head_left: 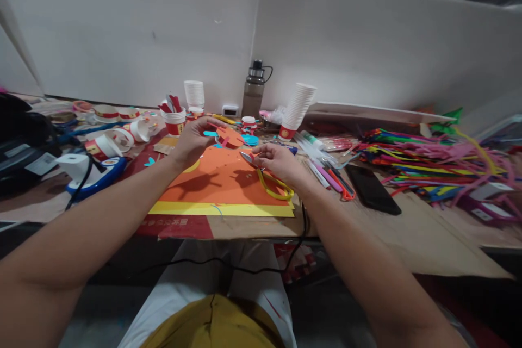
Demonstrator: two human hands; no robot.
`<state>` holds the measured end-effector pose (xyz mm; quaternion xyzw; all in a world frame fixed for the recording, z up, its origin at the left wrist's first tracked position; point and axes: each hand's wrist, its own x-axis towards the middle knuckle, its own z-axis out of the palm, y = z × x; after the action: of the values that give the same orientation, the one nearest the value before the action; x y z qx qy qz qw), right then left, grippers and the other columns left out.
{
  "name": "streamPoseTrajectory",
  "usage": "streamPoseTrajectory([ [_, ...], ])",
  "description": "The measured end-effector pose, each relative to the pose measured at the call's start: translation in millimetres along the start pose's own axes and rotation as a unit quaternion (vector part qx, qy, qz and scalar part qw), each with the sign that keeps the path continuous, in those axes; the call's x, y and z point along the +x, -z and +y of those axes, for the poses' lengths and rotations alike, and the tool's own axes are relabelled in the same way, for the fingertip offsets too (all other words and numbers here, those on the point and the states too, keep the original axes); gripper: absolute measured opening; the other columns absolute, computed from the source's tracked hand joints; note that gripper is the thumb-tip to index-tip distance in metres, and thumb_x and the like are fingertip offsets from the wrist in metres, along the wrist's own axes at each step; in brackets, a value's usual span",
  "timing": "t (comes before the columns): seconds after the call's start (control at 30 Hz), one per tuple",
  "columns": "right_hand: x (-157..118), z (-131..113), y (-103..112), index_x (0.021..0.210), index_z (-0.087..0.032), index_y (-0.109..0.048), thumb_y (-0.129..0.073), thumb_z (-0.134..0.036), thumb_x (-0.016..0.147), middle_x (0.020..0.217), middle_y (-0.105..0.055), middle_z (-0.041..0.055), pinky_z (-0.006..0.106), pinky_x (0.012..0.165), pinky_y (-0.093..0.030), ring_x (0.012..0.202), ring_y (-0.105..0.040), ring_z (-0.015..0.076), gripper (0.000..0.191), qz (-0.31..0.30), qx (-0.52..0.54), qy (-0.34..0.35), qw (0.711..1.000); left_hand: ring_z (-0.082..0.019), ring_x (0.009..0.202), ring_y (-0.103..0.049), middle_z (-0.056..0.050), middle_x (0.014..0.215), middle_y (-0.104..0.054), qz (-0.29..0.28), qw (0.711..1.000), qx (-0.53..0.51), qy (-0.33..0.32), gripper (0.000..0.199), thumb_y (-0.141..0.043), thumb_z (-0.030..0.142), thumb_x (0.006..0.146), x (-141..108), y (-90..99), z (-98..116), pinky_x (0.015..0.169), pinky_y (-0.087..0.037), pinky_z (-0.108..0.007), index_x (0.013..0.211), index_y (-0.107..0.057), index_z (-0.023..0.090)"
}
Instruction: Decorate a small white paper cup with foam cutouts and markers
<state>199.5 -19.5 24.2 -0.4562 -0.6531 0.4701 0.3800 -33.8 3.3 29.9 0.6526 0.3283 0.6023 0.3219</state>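
Head view shows an orange paper piece (230,137) in the left hand (194,143), raised above the middle of the table; its fingers pinch it at the left side. The right hand (277,162) has its fingers closed on the scissors (274,187), near the metal blades, though the hand hides part of this grip. Below both hands lies a flat orange sheet (204,185), over a yellow sheet (244,209), and under these is brown cardboard (428,234). Behind stand a bottle (253,92) and tall stacked paper cups (299,109), before smooth white panels (163,27). At the right, soft, thin craft stems (416,160) make a colourful heap, beside a glossy black phone (373,189). At the left is a white and blue power strip (95,174), near the round cups. The front edge of the orange sheet is straight, and between the forearms is the widest flat space; both sides are crowded.
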Motion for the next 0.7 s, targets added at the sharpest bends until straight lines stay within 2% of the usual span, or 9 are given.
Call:
streamPoseTrajectory([
  [0.2, -6.3, -11.1, 8.6, 0.069, -0.018, -0.063, -0.073, -0.026, 0.067, 0.068, -0.061, -0.0024, 0.024, 0.06, -0.04, 0.06, -0.049, 0.0081, 0.013, 0.045, 0.049, 0.015, 0.998, -0.017, 0.075, -0.066, -0.005, 0.082, -0.073, -0.034, 0.999, 0.028, 0.002, 0.023, -0.079, 0.02, 0.057, -3.4, -1.2, -0.9, 0.069, -0.054, -0.028, 0.078, -0.072, 0.017],
  [0.37, -8.9, -15.0, 11.0, 0.072, -0.018, -0.064, -0.077, -0.034, 0.062, 0.069, -0.061, -0.0022, 0.022, 0.054, -0.036, 0.057, -0.045, 0.0072, 0.023, 0.011, 0.119, 0.015, 0.993, -0.018, 0.078, -0.066, -0.005, 0.083, -0.073, -0.089, 0.996, -0.011, -0.018, 0.019, -0.079, 0.021, 0.057, -5.1, -1.5, -4.5, 0.074, -0.054, -0.03, 0.074, -0.071, 0.018],
  [0.5, -9.6, -14.2, 8.9, 0.078, -0.019, -0.064, -0.081, -0.036, 0.061, 0.071, -0.063, -0.0022, 0.022, 0.055, -0.038, 0.061, -0.051, 0.0082, 0.029, -0.025, 0.12, 0.026, 0.992, -0.019, 0.081, -0.067, -0.007, 0.085, -0.073, -0.143, 0.99, -0.018, -0.011, 0.022, -0.083, 0.027, 0.057, -8.2, -4.4, -0.7, 0.073, -0.053, -0.03, 0.073, -0.072, 0.017],
  [0.7, -11.0, -14.8, 4.7, 0.08, -0.02, -0.06, -0.082, -0.03, 0.063, 0.074, -0.066, -0.0007, 0.026, 0.068, -0.047, 0.074, -0.063, 0.0128, 0.029, -0.046, 0.123, 0.024, 0.991, -0.019, 0.08, -0.067, -0.008, 0.08, -0.072, -0.17, 0.985, -0.002, -0.017, 0.024, -0.085, 0.033, 0.056, -12.0, -10.1, 7.4, 0.072, -0.053, -0.03, 0.07, -0.073, 0.018],
])
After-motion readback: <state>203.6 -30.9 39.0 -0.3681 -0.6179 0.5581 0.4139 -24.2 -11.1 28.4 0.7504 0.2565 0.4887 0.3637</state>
